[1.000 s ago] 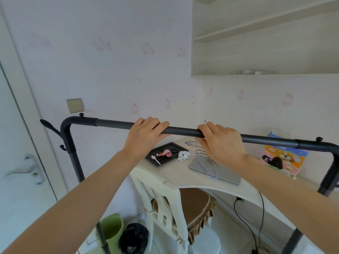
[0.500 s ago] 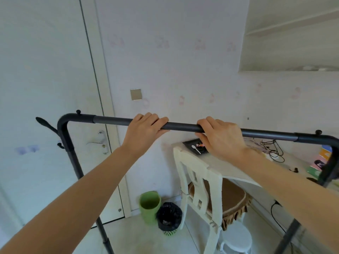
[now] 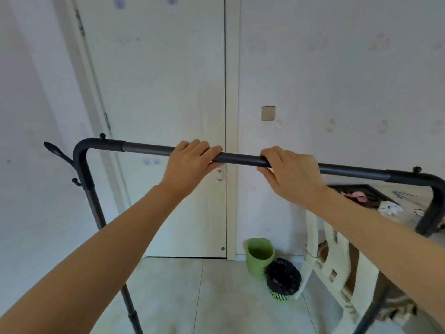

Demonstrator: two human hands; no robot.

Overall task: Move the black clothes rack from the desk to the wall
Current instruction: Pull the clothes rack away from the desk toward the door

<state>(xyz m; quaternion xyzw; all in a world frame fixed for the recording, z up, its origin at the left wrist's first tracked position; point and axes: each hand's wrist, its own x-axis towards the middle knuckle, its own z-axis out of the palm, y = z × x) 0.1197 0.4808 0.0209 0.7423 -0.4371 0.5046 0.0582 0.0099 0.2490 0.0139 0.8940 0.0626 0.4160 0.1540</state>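
Note:
The black clothes rack (image 3: 144, 148) spans the view, its top bar running from upper left to right with bent corners and a post going down on each side. My left hand (image 3: 190, 162) is wrapped over the bar left of centre. My right hand (image 3: 289, 172) grips the bar a little to the right of it. Small hooks stick out from the rack's left post. The desk (image 3: 407, 196) shows at the right edge behind the rack's right corner. The wall (image 3: 337, 80) stands straight ahead, to the right of a white door (image 3: 168, 92).
A green bin (image 3: 260, 256) and a black-lined bin (image 3: 283, 278) stand on the floor by the door frame. A white chair (image 3: 337, 266) sits tucked at the desk on the right. A dark tray (image 3: 370, 194) with small items lies on the desk. Tiled floor (image 3: 204, 297) lies ahead.
The view and the rack have swung left: the desk and chair slid to the right edge, and the door now fills the centre. Both hands kept their grip on the bar.

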